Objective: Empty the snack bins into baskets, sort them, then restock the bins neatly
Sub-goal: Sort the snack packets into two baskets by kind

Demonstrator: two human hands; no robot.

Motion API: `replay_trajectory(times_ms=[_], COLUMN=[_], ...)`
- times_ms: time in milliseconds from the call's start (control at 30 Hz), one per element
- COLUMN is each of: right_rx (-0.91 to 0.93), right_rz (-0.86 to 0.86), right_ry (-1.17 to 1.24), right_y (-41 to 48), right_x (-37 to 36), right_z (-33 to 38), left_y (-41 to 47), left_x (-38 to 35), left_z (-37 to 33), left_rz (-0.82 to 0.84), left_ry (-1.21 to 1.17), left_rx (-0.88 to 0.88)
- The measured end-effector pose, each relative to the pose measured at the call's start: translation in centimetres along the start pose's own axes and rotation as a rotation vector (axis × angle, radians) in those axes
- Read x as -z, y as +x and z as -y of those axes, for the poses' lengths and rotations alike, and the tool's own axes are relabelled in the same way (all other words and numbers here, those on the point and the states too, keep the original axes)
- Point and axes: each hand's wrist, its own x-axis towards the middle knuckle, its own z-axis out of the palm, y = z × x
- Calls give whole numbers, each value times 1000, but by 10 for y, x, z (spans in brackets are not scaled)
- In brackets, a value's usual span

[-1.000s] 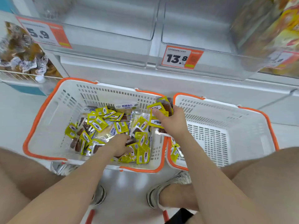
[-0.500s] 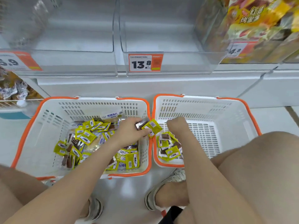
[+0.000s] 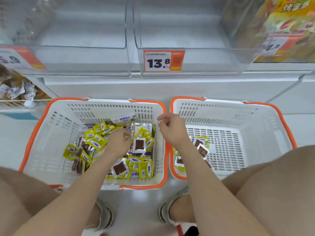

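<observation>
Left hand (image 3: 117,142) in the left basket (image 3: 51,145), among yellow packets (image 3: 97,142) — grip hidden; right hand (image 3: 170,130) curled, empty. Pick one kind only.

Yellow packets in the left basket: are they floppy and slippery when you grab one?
Probably light and thin: the yellow packets lie flat, heaped over one another in the left basket. Likely a bit slippery, since the wrappers look glossy. Being flat, they should slide rather than roll.
</observation>
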Motion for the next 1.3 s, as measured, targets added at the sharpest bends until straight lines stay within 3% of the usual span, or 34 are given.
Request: replay_trajectory(times_ms=[133,233,400,533,700,800,933,1000,1133,1233,1300], right_rx=[251,201,103,235,306,274,23,11,135,264,228], right_rz=[308,463,660,732,645,571,269,172,342,446,527], right_ry=[-520,-674,-871,-1081,-955,-788,-340,-250,-350,-526,-570], right_y=[-5,-11,-5,-9,-14,-5,11,17,26,29,31], right_x=[-72,-106,-133,-144,-153,-154,-158,-159,-173,-190,-199], right_z=[8,1,-24,-28,-29,-27,-29,-26,-24,-26,-22], left_y=[-6,-7,25,58,78,71,54,47,34,23,21], left_x=[-4,-3,7,12,3,-6,-11,-11,2,20,29], left_z=[67,88,99,95,92,88,88,93,101,101,105], left_rz=[-225,-320,-205,-64,186,135,70,68,-19,-129,-175], left_ry=[12,8,112,164,256,406,332,305,95,-90,-112], left_rx=[211,254,186,158,187,169,164,99,-13,3,69])
